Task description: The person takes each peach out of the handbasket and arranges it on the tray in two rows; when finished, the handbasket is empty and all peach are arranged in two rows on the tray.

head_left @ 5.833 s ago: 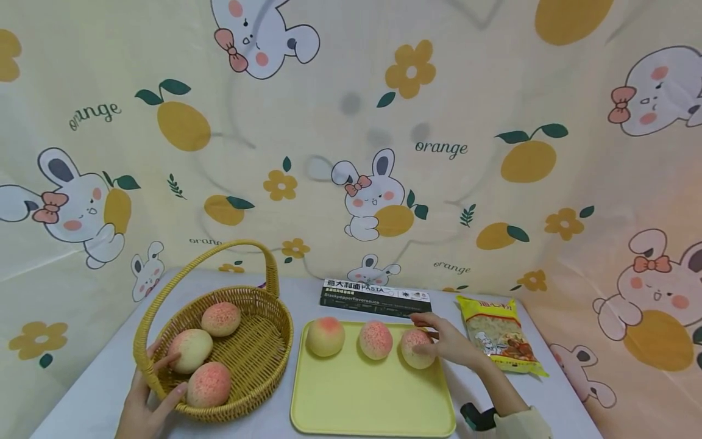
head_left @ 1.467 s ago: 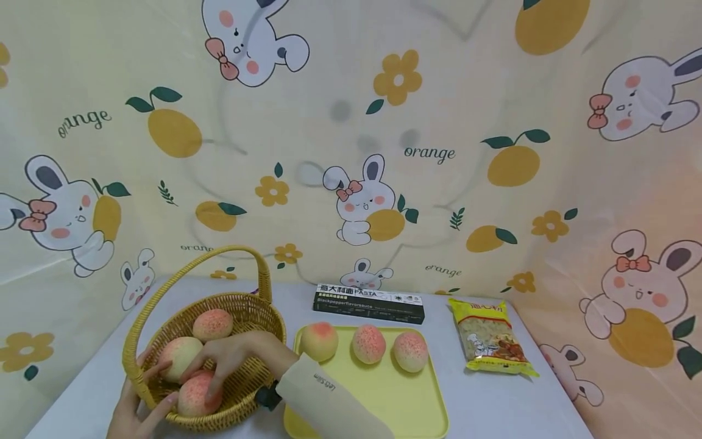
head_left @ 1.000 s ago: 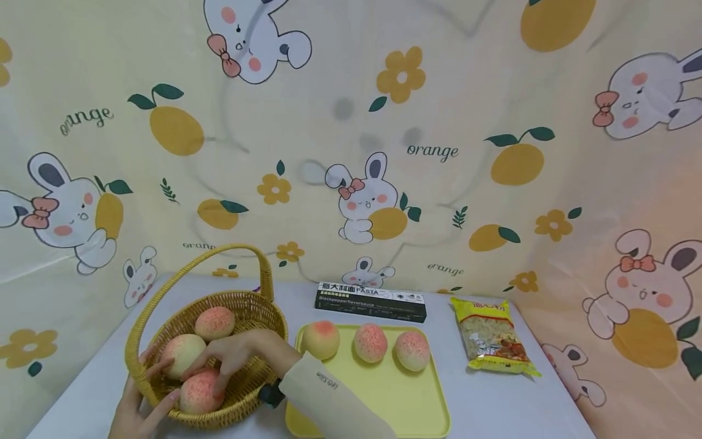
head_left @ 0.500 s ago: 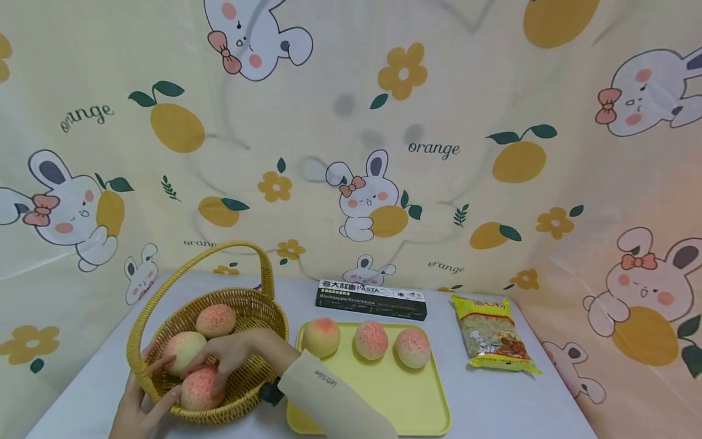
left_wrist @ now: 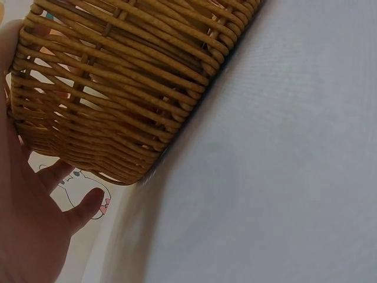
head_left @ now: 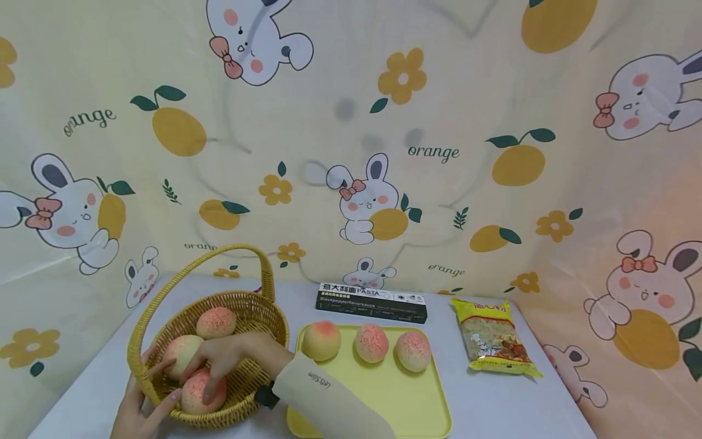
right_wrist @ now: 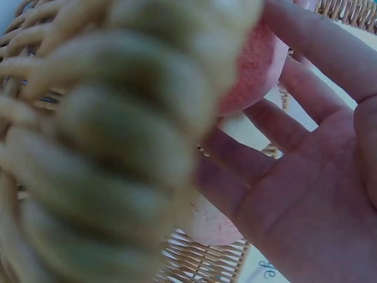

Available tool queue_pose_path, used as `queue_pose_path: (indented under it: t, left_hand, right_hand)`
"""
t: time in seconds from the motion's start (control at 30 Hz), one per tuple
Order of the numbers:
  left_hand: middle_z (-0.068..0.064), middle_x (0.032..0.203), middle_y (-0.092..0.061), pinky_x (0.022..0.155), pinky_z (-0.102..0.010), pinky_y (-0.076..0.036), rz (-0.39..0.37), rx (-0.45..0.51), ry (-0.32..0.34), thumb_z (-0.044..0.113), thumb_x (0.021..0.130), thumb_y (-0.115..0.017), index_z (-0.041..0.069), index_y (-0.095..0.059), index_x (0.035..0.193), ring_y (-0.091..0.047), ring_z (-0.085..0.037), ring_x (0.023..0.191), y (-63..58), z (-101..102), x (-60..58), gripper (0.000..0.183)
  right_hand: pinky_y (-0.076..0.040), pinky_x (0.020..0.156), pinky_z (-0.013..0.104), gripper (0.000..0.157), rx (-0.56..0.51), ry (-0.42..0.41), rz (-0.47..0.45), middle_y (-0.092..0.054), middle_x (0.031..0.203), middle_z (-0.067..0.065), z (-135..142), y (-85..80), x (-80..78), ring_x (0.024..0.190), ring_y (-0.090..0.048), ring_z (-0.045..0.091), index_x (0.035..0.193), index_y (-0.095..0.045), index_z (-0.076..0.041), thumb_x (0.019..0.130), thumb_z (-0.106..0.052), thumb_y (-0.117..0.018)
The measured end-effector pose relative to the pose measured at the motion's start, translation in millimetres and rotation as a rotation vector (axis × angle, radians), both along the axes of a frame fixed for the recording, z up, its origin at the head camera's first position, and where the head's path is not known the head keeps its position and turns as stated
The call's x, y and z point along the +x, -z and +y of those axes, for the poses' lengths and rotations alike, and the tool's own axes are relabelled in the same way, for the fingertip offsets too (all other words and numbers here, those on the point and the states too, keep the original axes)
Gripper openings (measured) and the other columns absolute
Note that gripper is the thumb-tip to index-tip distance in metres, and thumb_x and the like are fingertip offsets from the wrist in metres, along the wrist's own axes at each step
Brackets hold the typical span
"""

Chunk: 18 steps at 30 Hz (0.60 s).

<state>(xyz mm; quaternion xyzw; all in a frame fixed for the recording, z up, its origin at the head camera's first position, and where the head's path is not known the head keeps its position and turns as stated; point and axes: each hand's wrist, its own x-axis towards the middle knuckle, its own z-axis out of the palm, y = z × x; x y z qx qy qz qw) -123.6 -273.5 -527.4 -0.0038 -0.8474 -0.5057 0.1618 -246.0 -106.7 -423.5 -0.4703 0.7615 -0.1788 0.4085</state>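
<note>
Near the left edge of a white surface [head_left: 493, 408], in the head view, a wicker basket [head_left: 263, 317] with a tall arched handle holds three peaches. The left hand [head_left: 136, 405] grips the basket's rim at the left front, its thumb along the near side. The right hand [head_left: 227, 353] reaches in from the right and is clamped on the front peach [head_left: 192, 393], thumb on the near side and fingers on the far side. Behind that one lie a pale peach [head_left: 178, 352], then a speckled peach [head_left: 216, 322]. The right arm wears a cream sleeve [head_left: 329, 396], which crosses the near left part of a yellow tray [head_left: 395, 396]. Three more peaches stand in a row along the tray's far edge: the left one [head_left: 322, 340], the middle one [head_left: 372, 343] and, by the far right corner, the right one [head_left: 414, 351]. A black and white pasta box [head_left: 371, 303] lies near the surface's far edge; a yellow food packet [head_left: 496, 337] lies toward the right edge.

In the left wrist view, the left hand is against the basket's woven outer wall.

In the right wrist view, blurred wickerwork fills the foreground; beyond it, the right hand's fingers surround a red-pink peach.
</note>
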Motion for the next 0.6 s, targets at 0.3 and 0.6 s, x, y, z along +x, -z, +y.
queue_pose_path:
  t: [0.3,0.6]
  left_hand:
    - [0.037,0.123,-0.041,0.086,0.001,-0.022,0.006,-0.011,-0.012,0.017,0.097,-0.067,0.02,-0.011,0.161,-0.021,0.021,0.122,0.3,0.7,2.3,0.085]
    - [0.03,0.13,-0.041,0.087,0.0,-0.02,-0.015,0.005,-0.032,0.02,0.098,-0.066,0.014,-0.019,0.16,-0.019,0.017,0.125,1.3,1.8,-0.7,0.078]
  right_hand:
    - [-0.036,0.091,0.007,0.058,0.01,-0.016,-0.029,-0.055,0.14,-0.011,-0.5,1.9,0.8,0.121,-0.045,-0.008,0.144,-0.055,-0.012,0.09,-0.006,-0.074]
    - [-0.039,0.09,0.007,0.057,-0.003,-0.013,-0.048,-0.055,0.14,-0.01,-0.3,3.0,-1.2,0.12,-0.047,-0.007,0.144,-0.055,-0.011,0.09,-0.005,-0.073]
